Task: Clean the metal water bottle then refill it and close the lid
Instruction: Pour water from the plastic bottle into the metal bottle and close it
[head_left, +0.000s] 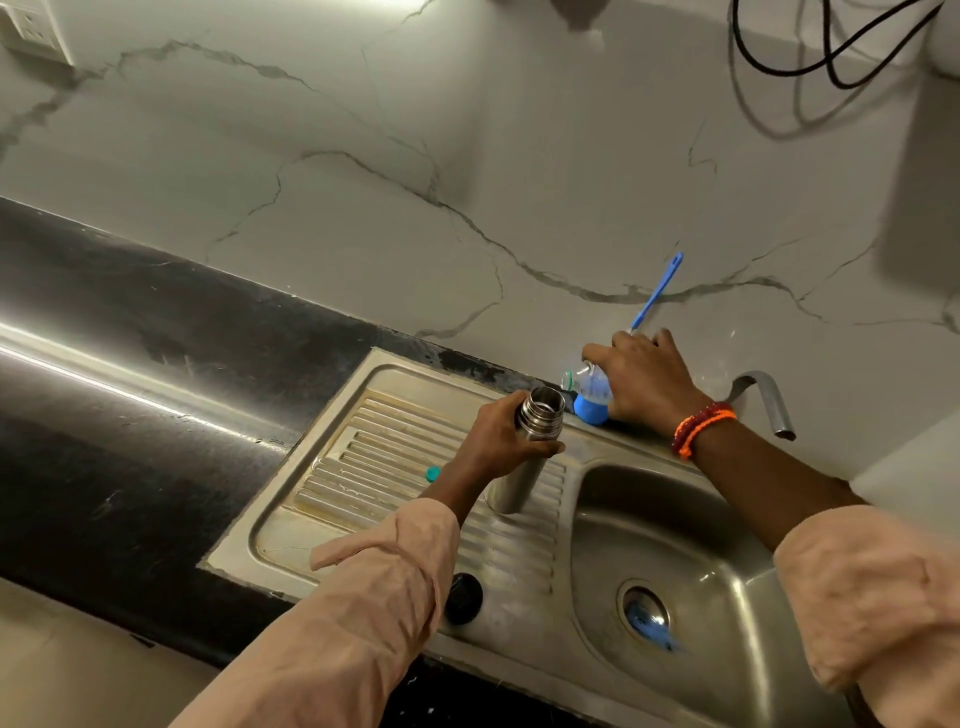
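Head view: a round black lid (462, 598) lies off at 6 o'clock, leaving the cylindrical steel water bottle (530, 441) open, gripped upright by the left hand (498, 441) over the ribbed drainboard (363, 467). At 1 o'clock the right hand (647, 382) grasps a small clear bottle of blue liquid (592, 400), probably soap.

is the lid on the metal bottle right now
No, the metal bottle gripped by the left hand shows an open threaded mouth, and a black lid lies on the sink edge.
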